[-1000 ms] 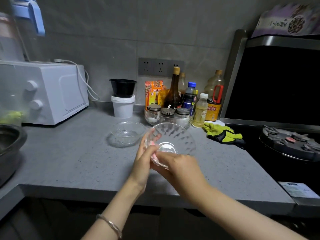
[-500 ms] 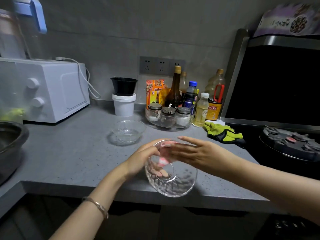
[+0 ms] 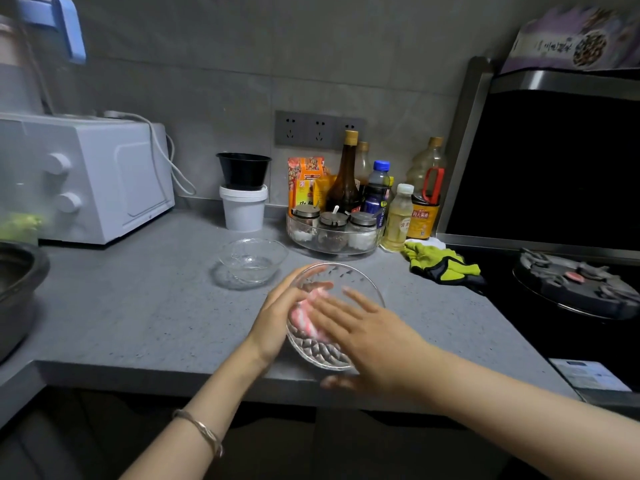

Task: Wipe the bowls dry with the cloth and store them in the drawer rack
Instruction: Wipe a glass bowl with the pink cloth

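Observation:
I hold a patterned clear glass bowl (image 3: 325, 351) tilted just above the counter's front edge. My left hand (image 3: 277, 317) cups its left side, and its fingertips show through the glass. My right hand (image 3: 367, 337) lies flat across the bowl's opening and presses a pink cloth (image 3: 304, 322) against the inside; its thumb sits under the bowl. A second, smaller clear glass bowl (image 3: 252, 259) stands upright on the grey counter (image 3: 138, 306) behind my hands. No drawer rack is in view.
A white microwave (image 3: 90, 178) stands at the back left, with a dark pot (image 3: 17, 282) at the left edge. Stacked tubs (image 3: 244, 199), a spice-jar tray (image 3: 332, 233) and bottles line the wall. Green gloves (image 3: 440, 265) lie beside the stove (image 3: 575, 289) on the right.
The bowl has risen a little and tilted, its opening now more toward me. My right hand has moved from over the rim onto the cloth inside. My left hand stays on the bowl.

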A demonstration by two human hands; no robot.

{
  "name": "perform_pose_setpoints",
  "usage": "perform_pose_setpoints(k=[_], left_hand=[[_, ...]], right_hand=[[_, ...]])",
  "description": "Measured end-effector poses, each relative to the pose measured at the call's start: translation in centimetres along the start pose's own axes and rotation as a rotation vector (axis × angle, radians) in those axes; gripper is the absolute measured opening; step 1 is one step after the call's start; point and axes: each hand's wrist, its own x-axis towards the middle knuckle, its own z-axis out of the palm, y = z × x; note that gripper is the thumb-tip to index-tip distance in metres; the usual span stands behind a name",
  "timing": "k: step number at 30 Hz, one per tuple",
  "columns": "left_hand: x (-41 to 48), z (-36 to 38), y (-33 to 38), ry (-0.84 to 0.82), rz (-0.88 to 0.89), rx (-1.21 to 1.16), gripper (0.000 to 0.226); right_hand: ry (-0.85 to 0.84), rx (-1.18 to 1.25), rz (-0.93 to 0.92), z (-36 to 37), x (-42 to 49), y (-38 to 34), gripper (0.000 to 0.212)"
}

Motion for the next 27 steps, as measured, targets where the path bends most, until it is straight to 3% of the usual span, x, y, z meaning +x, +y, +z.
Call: perform_pose_setpoints(k=[2,4,7,9,12,14,17,20,23,27], left_hand=[[0.1,-0.3,0.3,0.049,0.012,0.031,0.045],[0.2,-0.4,0.4,0.102,0.025,0.055,0.042],[0.2,-0.3,-0.1,0.126,0.017,0.009,0.041],[0.0,0.0,-0.3,0.095,-0.007,-0.034,0.043],[-0.2,0.0,-0.4,0.065,-0.017,-0.02,0.041],[-0.2,-0.3,-0.5,0.095,-0.04,-0.028,0.039],[-0.1,-0.6,-0.2,0.106,-0.063,-0.021,0.039],[0.1,-0.7,-0.1,0.013,-0.13,-0.024,0.049],[0.4,-1.1,0.0,-0.058,-0.128,0.133,0.054],[0.4,-0.8,0.1,0.041,0.191,0.254,0.061]], right_hand=[[-0.001,-0.045,0.069,0.0,0.4,0.3,0.086],[0.011,-0.02,0.053,-0.1,0.4,-0.1,0.075],[0.075,0.196,-0.015,-0.1,0.1,-1.1,0.054],[0.108,0.244,-0.039,0.3,0.1,-1.4,0.061],[0.162,0.053,0.057,1.2,0.6,-0.6,0.078],[0.116,0.031,0.099,0.9,0.7,-0.2,0.07],[0.053,0.252,0.027,-0.1,0.3,-0.4,0.036],[0.059,0.4,0.068,-0.9,-0.3,-0.4,0.027],[0.118,0.621,0.157,-1.6,-0.6,-0.1,0.023],[0.114,1.001,0.237,-2.2,-0.6,0.2,0.017]])
